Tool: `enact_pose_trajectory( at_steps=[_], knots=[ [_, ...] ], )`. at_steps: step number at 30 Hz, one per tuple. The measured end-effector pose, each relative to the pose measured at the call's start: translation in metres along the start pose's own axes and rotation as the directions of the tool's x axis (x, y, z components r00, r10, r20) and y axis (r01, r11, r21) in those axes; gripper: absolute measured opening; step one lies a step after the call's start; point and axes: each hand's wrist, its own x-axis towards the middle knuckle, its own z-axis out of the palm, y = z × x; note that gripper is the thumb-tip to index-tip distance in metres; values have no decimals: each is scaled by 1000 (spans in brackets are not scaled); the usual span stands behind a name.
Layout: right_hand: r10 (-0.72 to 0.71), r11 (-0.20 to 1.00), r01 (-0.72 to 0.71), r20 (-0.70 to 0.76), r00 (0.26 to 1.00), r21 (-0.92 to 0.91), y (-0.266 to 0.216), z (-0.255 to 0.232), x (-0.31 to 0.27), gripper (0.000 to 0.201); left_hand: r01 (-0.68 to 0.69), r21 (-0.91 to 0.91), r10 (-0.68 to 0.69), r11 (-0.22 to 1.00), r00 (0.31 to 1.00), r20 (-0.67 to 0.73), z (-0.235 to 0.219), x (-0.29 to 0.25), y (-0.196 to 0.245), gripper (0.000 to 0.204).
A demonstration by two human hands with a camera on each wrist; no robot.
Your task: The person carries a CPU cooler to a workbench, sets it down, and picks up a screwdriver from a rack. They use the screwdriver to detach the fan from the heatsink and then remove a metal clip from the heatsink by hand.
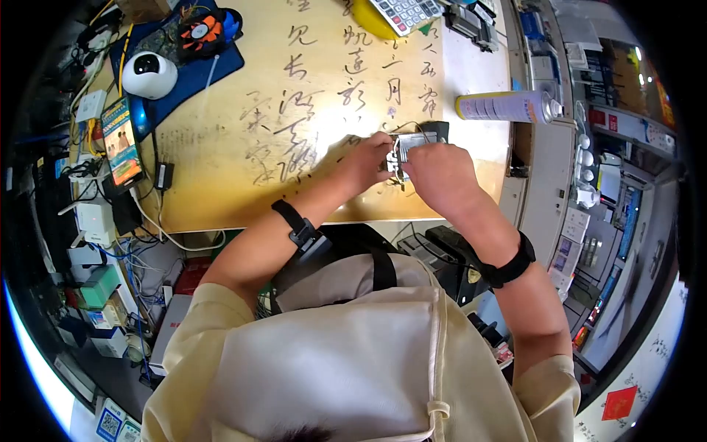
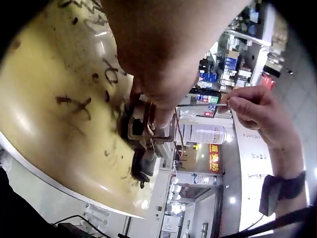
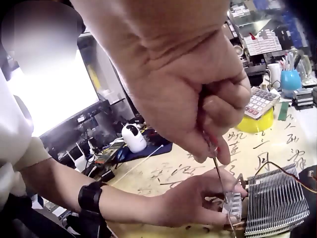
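Over the desk's front right part, my left hand (image 1: 366,165) holds a CPU cooler heatsink by its base end. Thin stacked metal fins make up the heatsink (image 3: 277,201) in the right wrist view; a thin cable runs over it. Bent copper pipes (image 2: 150,121) show beneath the left hand in the left wrist view. My right hand (image 1: 447,179) grips a screwdriver (image 3: 218,174), its reddish handle mostly hidden in the curled fingers. The thin metal shaft points down at the silver bracket (image 3: 234,204) on the base, between left thumb and fingers.
A spray can (image 1: 501,106) lies on its side at the right edge. Along the left stand a white camera (image 1: 151,76), a lit phone (image 1: 122,147) and an orange-bladed fan (image 1: 204,32) on a blue mat (image 1: 230,60). A calculator (image 1: 407,15) sits at the back.
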Motion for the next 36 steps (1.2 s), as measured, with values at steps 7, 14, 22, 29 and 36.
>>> enact_pose_trajectory(
  at_steps=[7,14,22,29,36],
  knots=[
    [-183,980,153,-276,944,-125,-3,5,-6,8,2,31,-3,1000,999,33,-11,2,8,39],
    [-166,979,133,-229,959,-153,-12,6,-6,12,23,-35,-22,999,999,29,-5,4,4,33],
    [-160,984,174,-279,947,25,-7,5,-5,18,11,-6,-11,1000,999,44,5,4,-4,45],
    [42,948,96,-416,908,304,8,15,-3,26,56,50,-58,997,997,47,-8,2,11,39],
    [-24,1000,27,-314,949,4,7,15,-10,19,46,-36,-45,998,999,19,5,7,6,38]
  ],
)
